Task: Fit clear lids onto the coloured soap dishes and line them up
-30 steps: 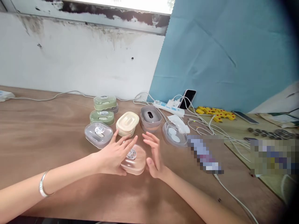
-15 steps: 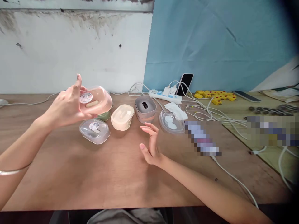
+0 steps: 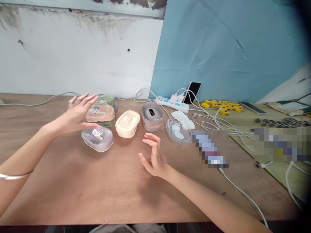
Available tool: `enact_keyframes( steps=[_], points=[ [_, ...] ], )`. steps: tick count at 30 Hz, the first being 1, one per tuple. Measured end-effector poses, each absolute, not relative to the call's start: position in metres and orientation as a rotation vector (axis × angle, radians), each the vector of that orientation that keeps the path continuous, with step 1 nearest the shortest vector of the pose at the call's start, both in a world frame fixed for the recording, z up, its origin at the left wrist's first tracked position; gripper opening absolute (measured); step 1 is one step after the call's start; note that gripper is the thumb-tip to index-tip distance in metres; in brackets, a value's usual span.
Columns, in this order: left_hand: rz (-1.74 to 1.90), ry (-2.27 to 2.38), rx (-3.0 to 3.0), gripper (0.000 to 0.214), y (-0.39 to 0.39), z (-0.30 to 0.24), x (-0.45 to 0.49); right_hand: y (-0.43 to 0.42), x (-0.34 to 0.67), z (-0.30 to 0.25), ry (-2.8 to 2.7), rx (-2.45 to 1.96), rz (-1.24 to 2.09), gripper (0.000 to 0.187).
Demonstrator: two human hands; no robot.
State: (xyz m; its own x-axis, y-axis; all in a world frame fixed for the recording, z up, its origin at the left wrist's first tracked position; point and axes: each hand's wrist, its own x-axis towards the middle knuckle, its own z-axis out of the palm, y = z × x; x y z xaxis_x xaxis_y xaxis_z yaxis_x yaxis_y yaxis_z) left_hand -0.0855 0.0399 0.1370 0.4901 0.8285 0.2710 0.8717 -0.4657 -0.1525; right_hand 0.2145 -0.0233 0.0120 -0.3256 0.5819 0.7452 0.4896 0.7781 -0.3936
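My left hand (image 3: 79,115) is open beside a pink oval lidded box (image 3: 105,111), its fingers spread over the box's left end. The pink box sits on a green base (image 3: 110,123), and a green-lidded box (image 3: 107,98) stands behind it. Just in front lies a clear oval lid (image 3: 98,144) with a round label. A cream lidded box (image 3: 127,124) is to the right, then a grey box (image 3: 152,116) with a dark slot in its top. My right hand (image 3: 153,158) hovers over the table in front of these, open and holding nothing, its fingers loosely curved.
A clear tray (image 3: 170,137) with white round pieces lies right of the grey box, a white tissue (image 3: 183,119) against it. Behind are a power strip (image 3: 172,104), a leaning phone (image 3: 193,92) and tangled white cables. Yellow parts (image 3: 221,106) lie farther right.
The pink box has come down onto the green base, and my left hand has let go of it. The right hand has shifted slightly left. The view has tilted a little.
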Motion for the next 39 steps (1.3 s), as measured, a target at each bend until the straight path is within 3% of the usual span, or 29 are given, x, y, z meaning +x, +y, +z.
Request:
enact_keyframes(
  steps=[5, 10, 14, 16, 21, 29, 35, 38, 39],
  points=[
    [-0.17, -1.127, -2.691, 0.081, 0.005, 0.112, -0.084, -0.017, 0.205, 0.009, -2.06, -0.83, -0.012, 0.044],
    [-0.189, -1.194, -2.753, 0.086, 0.008, 0.085, -0.088, -0.008, 0.19, 0.009, -2.167, -0.862, -0.108, 0.047],
    [-0.712, -1.758, -2.507, 0.06, 0.035, 0.077, -0.115, -0.004, 0.185, 0.009, -2.189, -0.868, -0.133, 0.046],
    [-0.961, -2.067, -2.329, 0.057, 0.051, 0.069, -0.135, -0.003, 0.185, 0.008, -2.181, -0.865, -0.139, 0.045],
    [-1.058, -2.357, -2.079, 0.06, 0.068, 0.044, -0.174, -0.003, 0.185, 0.008, -2.157, -0.848, -0.154, 0.044],
    [-1.092, -2.238, -2.218, 0.022, 0.059, 0.038, -0.182, -0.003, 0.184, 0.008, -2.156, -0.845, -0.167, 0.042],
    [-1.711, -2.061, -1.673, 0.024, 0.06, 0.068, -0.181, -0.004, 0.186, 0.009, -2.105, -0.798, -0.149, 0.043],
    [-2.071, -1.967, -1.586, 0.017, 0.046, 0.1, -0.152, -0.004, 0.187, 0.009, -2.054, -0.692, -0.14, 0.053],
    [-2.393, -1.955, -1.584, 0.014, 0.037, 0.108, -0.135, -0.004, 0.187, 0.009, -2.037, -0.658, -0.14, 0.059]
  ],
)
